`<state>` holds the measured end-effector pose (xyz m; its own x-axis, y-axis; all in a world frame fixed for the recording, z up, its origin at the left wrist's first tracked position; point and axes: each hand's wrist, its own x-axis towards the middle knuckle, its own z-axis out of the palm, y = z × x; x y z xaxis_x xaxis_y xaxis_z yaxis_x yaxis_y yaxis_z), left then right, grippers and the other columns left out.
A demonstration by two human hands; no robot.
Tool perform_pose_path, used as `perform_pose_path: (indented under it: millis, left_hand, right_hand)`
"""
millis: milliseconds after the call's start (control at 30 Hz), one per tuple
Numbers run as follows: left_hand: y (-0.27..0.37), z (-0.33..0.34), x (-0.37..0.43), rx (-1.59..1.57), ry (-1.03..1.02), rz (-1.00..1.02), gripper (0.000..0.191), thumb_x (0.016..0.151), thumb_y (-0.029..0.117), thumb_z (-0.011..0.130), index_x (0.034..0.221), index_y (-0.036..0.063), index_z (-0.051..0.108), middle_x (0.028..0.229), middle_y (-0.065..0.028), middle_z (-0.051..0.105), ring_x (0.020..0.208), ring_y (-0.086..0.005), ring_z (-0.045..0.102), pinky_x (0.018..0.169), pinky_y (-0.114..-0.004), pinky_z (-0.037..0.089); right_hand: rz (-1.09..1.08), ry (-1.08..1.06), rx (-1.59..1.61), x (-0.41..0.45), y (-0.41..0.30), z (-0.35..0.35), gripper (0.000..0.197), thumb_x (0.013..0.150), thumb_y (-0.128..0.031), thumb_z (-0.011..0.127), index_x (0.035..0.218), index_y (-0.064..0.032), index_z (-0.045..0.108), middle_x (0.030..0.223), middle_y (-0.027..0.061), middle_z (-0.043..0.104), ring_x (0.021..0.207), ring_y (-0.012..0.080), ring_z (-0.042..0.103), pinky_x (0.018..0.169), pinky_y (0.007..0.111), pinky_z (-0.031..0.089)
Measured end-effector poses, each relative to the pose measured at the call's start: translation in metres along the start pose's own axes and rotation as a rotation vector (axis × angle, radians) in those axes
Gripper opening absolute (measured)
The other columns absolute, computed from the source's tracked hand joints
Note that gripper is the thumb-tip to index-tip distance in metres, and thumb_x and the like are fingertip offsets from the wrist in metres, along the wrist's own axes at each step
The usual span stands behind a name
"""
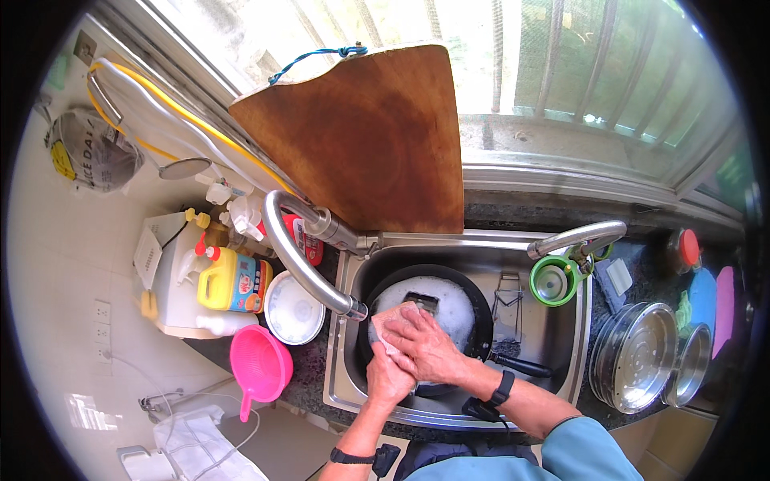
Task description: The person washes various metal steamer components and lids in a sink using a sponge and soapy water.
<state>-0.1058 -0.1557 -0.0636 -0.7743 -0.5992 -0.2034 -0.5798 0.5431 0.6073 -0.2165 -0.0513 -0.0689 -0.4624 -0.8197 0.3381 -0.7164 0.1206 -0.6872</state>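
My left hand [388,377] and my right hand [424,346] are pressed together around a pale pink cloth [388,321], over the sink. The right hand's fingers lie across the cloth, while the left supports it from below. Beneath them a black frying pan [481,312] sits in the steel sink [562,361], filled with white suds [454,303]. A dark rectangular item [423,299] pokes out of the foam beside the cloth, partly covered by my hands. The pan's handle [522,364] points right.
A curved faucet [283,240] arches over the sink's left side; a second spout [577,237] overhangs a green strainer cup [550,282]. Left stand a pink colander [258,361], a lidded bowl [293,309] and a yellow jug [231,279]. Steel pans [643,358] stand right. A wooden cutting board [373,138] leans behind.
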Motion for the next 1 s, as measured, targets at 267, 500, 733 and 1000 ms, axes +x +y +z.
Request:
perform_pose_path:
  millis: [267, 500, 733, 1000]
  left_hand:
    - [0.005, 0.009, -0.038, -0.006, -0.109, -0.011, 0.076, 0.060, 0.033, 0.088, 0.111, -0.0004, 0.042, 0.092, -0.0196, 0.067, 0.085, -0.0391, 0.068, 0.079, -0.046, 0.054]
    - [-0.003, 0.021, -0.024, 0.243, -0.006, 0.083, 0.070, 0.062, 0.041, 0.085, 0.100, -0.0004, 0.043, 0.077, -0.0214, 0.066, 0.073, -0.0447, 0.066, 0.069, -0.053, 0.053]
    - [0.011, 0.012, -0.041, 0.137, -0.032, 0.024, 0.073, 0.059, 0.038, 0.088, 0.099, -0.0005, 0.042, 0.074, -0.0178, 0.065, 0.070, -0.0418, 0.066, 0.068, -0.050, 0.054]
    - [0.021, 0.003, -0.039, 0.197, 0.036, 0.149, 0.076, 0.061, 0.035, 0.087, 0.110, -0.0017, 0.042, 0.086, -0.0202, 0.065, 0.079, -0.0422, 0.067, 0.069, -0.050, 0.054]
  right_hand:
    - [0.418, 0.017, 0.126, -0.018, 0.073, 0.007, 0.044, 0.099, -0.032, 0.049, 0.131, -0.0021, 0.056, 0.126, 0.0238, 0.059, 0.119, 0.0412, 0.053, 0.104, 0.049, 0.041]
    - [0.249, -0.067, -0.212, -0.047, -0.038, -0.016, 0.050, 0.087, -0.029, 0.063, 0.131, -0.0061, 0.058, 0.136, 0.0288, 0.046, 0.126, 0.0502, 0.043, 0.107, 0.058, 0.035]
    - [0.249, 0.158, 0.049, -0.022, 0.002, -0.005, 0.033, 0.081, -0.011, 0.068, 0.114, -0.0100, 0.066, 0.114, 0.0117, 0.059, 0.108, 0.0349, 0.055, 0.089, 0.047, 0.044]
    - [0.192, 0.047, -0.233, -0.027, -0.004, 0.001, 0.051, 0.085, -0.027, 0.061, 0.133, -0.0114, 0.057, 0.140, 0.0208, 0.048, 0.126, 0.0456, 0.045, 0.098, 0.062, 0.037]
